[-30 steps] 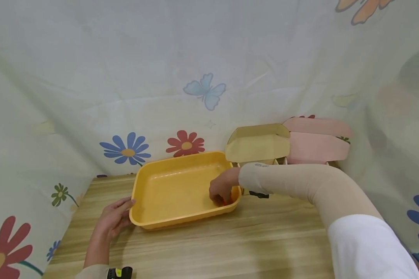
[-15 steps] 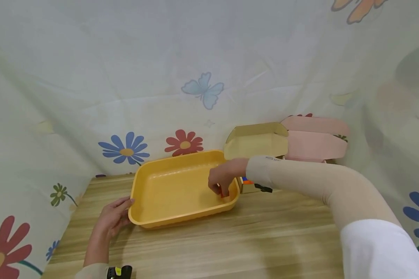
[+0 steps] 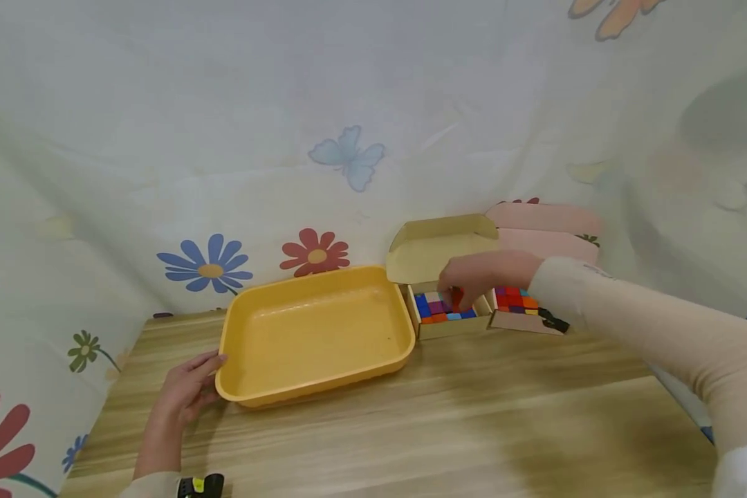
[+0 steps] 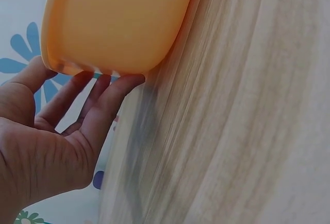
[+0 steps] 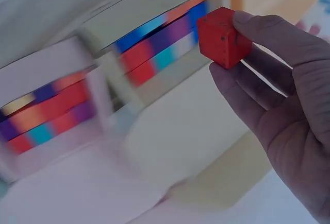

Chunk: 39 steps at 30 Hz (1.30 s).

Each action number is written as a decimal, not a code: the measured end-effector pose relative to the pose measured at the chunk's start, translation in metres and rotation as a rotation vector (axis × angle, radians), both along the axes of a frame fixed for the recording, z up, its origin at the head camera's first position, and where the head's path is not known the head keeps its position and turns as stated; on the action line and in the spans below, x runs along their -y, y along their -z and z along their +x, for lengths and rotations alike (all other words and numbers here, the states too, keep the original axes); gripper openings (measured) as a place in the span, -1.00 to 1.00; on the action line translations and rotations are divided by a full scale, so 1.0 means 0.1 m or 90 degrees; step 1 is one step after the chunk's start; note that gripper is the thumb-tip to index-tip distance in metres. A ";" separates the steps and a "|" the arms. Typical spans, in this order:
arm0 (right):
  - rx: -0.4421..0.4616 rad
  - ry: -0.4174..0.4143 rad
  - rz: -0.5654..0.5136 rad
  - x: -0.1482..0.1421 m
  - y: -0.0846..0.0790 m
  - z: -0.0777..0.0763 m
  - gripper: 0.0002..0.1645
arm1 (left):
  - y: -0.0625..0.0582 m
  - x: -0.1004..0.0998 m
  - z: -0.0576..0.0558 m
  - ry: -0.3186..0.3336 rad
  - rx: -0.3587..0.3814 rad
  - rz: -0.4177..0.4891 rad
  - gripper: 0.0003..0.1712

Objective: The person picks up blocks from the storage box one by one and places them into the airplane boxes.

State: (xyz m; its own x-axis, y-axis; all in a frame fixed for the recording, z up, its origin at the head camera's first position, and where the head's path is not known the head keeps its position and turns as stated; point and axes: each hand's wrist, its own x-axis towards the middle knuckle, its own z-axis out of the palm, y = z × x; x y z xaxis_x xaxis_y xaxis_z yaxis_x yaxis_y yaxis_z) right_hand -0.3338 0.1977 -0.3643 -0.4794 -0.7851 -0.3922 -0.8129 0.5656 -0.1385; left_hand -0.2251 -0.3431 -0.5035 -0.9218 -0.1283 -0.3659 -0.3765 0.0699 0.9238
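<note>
My left hand [image 3: 189, 387] holds the left front corner of a yellow tray [image 3: 317, 393]. In the left wrist view, its thumb touches the rim and its fingers [image 4: 121, 92] press against the outer wall. My right hand [image 5: 289, 69] pinches a red cube [image 5: 219, 38] between thumb and fingers. In the head view, the right hand is over the yellow cardboard box [image 3: 451, 328], which contains rows of coloured cubes [image 3: 436, 308]. The cube shows small dark specks in the right wrist view.
A pink cardboard box [image 3: 523, 321] with coloured cubes stands right of the yellow box; both lids are up against a flowered curtain [image 3: 361, 69]. A black object [image 3: 554, 321] shows by the pink box. Wood-grain tabletop [image 3: 380, 436] extends in front.
My right hand has lifted the red cube from the tray's right end and carried it right, over the yellow box. The left hand has stayed at the tray's corner. The head view has shifted slightly right.
</note>
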 end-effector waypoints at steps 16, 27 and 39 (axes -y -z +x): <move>0.012 0.217 0.024 -1.59 0.43 -0.10 -0.83 | 0.05 0.05 0.03 -0.015 0.016 0.016 -0.02; 0.061 0.276 0.005 -1.61 0.86 -0.19 -0.65 | 0.14 0.04 0.08 -0.015 0.002 0.021 -0.04; 0.073 0.263 -0.104 -1.68 1.06 -0.22 -0.79 | 0.11 0.09 0.23 -0.035 -0.005 0.017 -0.05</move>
State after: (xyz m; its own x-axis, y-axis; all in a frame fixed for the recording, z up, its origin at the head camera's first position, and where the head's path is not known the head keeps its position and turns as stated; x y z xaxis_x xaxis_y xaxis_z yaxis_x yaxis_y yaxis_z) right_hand -0.3559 0.3659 -0.4707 -0.7259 -0.5932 -0.3480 -0.4983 0.8024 -0.3284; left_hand -0.2020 -0.3521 -0.5144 -0.9163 -0.1688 -0.3631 -0.3723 0.0250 0.9278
